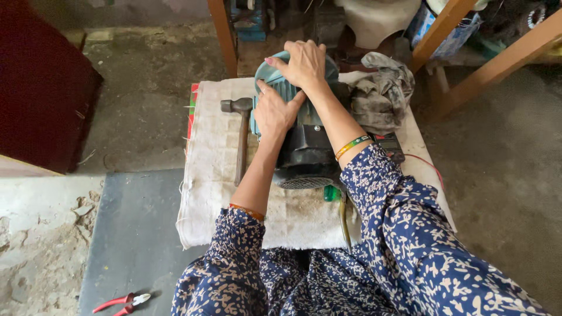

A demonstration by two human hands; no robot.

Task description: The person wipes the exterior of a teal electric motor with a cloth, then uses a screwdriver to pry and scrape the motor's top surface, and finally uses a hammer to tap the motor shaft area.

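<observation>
On white cloth, left hand, right hand gripping teal motor, hammer beside

1. The motor has a glossy black body; its teal housing looks like painted metal, smooth.
2. The hammer has a dull metal head and a worn wooden handle.
3. The towel is rough, off-white cloth.
4. The rag is crumpled grey cloth.
5. The pliers have glossy red plastic grips.
</observation>
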